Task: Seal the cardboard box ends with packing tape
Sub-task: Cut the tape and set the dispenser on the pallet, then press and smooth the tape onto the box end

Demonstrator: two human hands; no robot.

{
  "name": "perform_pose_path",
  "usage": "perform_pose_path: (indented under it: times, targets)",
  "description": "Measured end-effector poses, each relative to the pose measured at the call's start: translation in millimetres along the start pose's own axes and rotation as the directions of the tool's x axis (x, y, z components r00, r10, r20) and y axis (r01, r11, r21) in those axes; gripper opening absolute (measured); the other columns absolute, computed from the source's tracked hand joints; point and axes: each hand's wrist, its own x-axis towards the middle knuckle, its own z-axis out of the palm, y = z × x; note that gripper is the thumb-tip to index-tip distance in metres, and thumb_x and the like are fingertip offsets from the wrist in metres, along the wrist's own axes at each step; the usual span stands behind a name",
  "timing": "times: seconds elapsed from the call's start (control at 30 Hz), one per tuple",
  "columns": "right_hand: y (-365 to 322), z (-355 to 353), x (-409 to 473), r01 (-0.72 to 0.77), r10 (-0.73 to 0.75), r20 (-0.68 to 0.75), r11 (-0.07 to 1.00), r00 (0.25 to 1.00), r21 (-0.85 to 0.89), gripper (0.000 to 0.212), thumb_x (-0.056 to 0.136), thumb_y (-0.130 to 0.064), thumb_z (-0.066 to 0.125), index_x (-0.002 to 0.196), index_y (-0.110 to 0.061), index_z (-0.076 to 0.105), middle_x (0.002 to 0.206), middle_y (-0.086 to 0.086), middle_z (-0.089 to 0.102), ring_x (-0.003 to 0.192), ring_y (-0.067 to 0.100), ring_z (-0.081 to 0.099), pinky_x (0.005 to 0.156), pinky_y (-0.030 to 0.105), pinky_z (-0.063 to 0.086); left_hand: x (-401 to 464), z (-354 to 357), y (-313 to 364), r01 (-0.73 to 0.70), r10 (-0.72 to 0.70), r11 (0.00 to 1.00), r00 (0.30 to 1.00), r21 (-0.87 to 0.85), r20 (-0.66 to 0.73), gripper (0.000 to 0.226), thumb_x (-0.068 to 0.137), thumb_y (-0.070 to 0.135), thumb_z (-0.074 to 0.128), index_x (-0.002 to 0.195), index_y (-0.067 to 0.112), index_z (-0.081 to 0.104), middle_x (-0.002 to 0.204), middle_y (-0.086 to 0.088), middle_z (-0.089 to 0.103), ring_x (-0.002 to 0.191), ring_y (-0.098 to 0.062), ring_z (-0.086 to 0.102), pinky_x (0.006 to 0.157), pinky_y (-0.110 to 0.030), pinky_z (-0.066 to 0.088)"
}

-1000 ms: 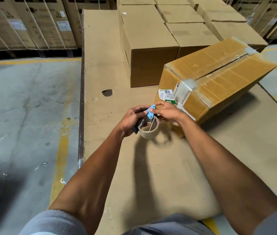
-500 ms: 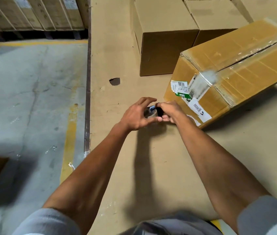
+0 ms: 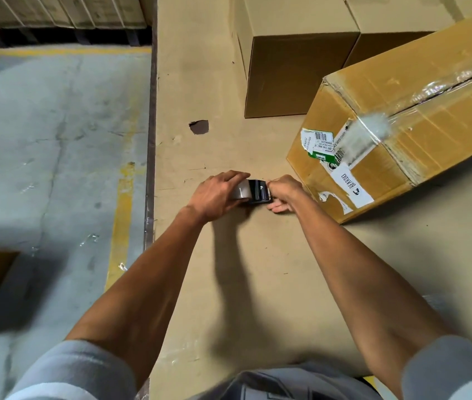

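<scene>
While both grip the tape roll [image 3: 253, 192], left hand [image 3: 217, 194] and right hand [image 3: 283, 193] sit beside the box [image 3: 402, 134].

A wide sheet of cardboard [image 3: 229, 284] covers the work surface beside the concrete floor [image 3: 55, 140]. On it rest plain brown boxes [image 3: 301, 67] and a taped, labelled cardboard box [image 3: 402, 134]; a small hole [image 3: 199, 127] is torn in it.

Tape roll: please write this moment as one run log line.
tape roll held by left hand and right hand | box untouched, beside

White label [image 3: 350, 186] on cardboard box [image 3: 431, 90] reads "BEARDO"; barcode sticker [image 3: 319, 140] txt illegible.
</scene>
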Motion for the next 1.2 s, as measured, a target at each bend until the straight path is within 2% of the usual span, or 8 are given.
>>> perform_pose_path:
  times: [0.13, 0.3, 0.4, 0.5, 0.7, 0.83, 1.07, 1.2]
  targets:
    - [6.2, -7.2, -8.3, 0.051, -0.051, 0.05, 0.999, 0.997, 0.01, 0.023, 0.109, -0.013, 0.047, 0.12, -0.005, 0.066, 0.118, 0.015, 0.067, 0.088, 0.03, 0.075, 0.067, 0.03, 0.059, -0.2, -4.7, -3.2, 0.021, -0.022, 1.0, 1.0, 0.019, 0.015, 0.069, 0.1, 0.053, 0.072, 0.158, 0.022, 0.051, 0.156, -0.003, 0.058, 0.13, -0.036, 0.064, 0.102, -0.047, 0.054]
    - [12.3, -34.4, -27.8, 0.152, -0.158, -0.022, 0.971, 0.987, -0.183, 0.02, 0.097, -0.006, 0.045, 0.091, -0.008, 0.064, 0.11, 0.02, 0.072, 0.065, 0.023, 0.056, 0.058, 0.037, 0.043, -1.1, -9.5, 22.1, -0.008, 0.013, 0.992, 0.999, 0.126, -0.039, 0.077, 0.099, 0.055, 0.07, 0.163, 0.021, 0.045, 0.164, -0.006, 0.051, 0.148, -0.033, 0.05, 0.122, -0.051, 0.035]
    - [-5.8, -52.7, -49.2, 0.274, -0.356, -0.105, 0.849, 0.929, -0.452, 0.032, 0.097, -0.01, 0.055, 0.12, -0.007, 0.077, 0.129, 0.017, 0.075, 0.115, 0.034, 0.068, 0.096, 0.041, 0.053, 7.7, -15.1, 42.1, -0.007, 0.036, 0.983, 0.987, 0.184, -0.155, 0.074, 0.102, 0.056, 0.064, 0.162, 0.015, 0.046, 0.165, -0.009, 0.05, 0.154, -0.032, 0.043, 0.126, -0.055, 0.028]
    - [-26.1, -65.9, -77.7, 0.386, -0.556, -0.184, 0.743, 0.81, -0.547, 0.037, 0.103, -0.01, 0.052, 0.133, -0.015, 0.072, 0.139, 0.01, 0.071, 0.133, 0.032, 0.061, 0.113, 0.035, 0.047, 19.8, -22.6, 73.8, -0.021, 0.065, 0.981, 0.972, 0.192, -0.227, 0.068, 0.108, 0.052, 0.05, 0.163, 0.012, 0.044, 0.167, -0.01, 0.047, 0.154, -0.031, 0.043, 0.125, -0.053, 0.029]
    - [-51.3, -77.7, -124.8, 0.526, -0.851, -0.222, 0.477, 0.475, -0.704, 0.031, 0.101, -0.013, 0.058, 0.127, -0.018, 0.075, 0.123, 0.012, 0.076, 0.108, 0.032, 0.072, 0.093, 0.043, 0.062, 36.5, -16.2, 119.9, -0.069, 0.068, 0.998, 0.949, 0.006, -0.308, 0.066, 0.115, 0.046, 0.035, 0.166, 0.005, 0.035, 0.169, -0.018, 0.043, 0.154, -0.035, 0.043, 0.125, -0.051, 0.032]
    - [-49.5, -124.4, -160.1, 0.473, -0.953, -0.206, 0.291, 0.223, -0.832, 0.04, 0.1, -0.006, 0.058, 0.138, -0.012, 0.068, 0.133, 0.011, 0.072, 0.12, 0.029, 0.065, 0.102, 0.043, 0.057, 52.7, -15.7, 173.1, -0.125, 0.066, 0.979, 0.941, -0.162, -0.331, 0.066, 0.117, 0.042, 0.03, 0.172, 0.006, 0.02, 0.179, -0.016, 0.023, 0.165, -0.03, 0.025, 0.13, -0.051, 0.028]
    - [-16.4, -207.4, -155.8, 0.409, -0.82, 0.007, 0.278, 0.572, -0.869, 0.052, 0.114, -0.032, 0.034, 0.165, -0.027, 0.034, 0.175, 0.0, 0.028, 0.163, 0.024, 0.022, 0.131, 0.056, 0.017, 77.1, -2.0, 245.8, -0.133, -0.018, 0.897, 0.942, -0.421, -0.334, 0.069, 0.119, 0.043, 0.025, 0.174, 0.012, -0.001, 0.182, -0.008, -0.005, 0.169, -0.017, -0.005, 0.137, -0.048, 0.01]
    - [-1.2, -217.0, -149.1, 0.405, -0.785, 0.043, 0.271, 0.618, -0.873, 0.056, 0.114, -0.041, 0.027, 0.169, -0.035, 0.018, 0.177, -0.015, 0.015, 0.165, 0.015, 0.01, 0.133, 0.056, 0.006, 84.5, 18.6, 263.5, -0.037, -0.154, 0.836, 0.942, -0.547, -0.299, 0.073, 0.117, 0.05, 0.023, 0.174, 0.013, -0.004, 0.182, -0.006, -0.01, 0.168, -0.015, -0.01, 0.137, -0.048, 0.008]
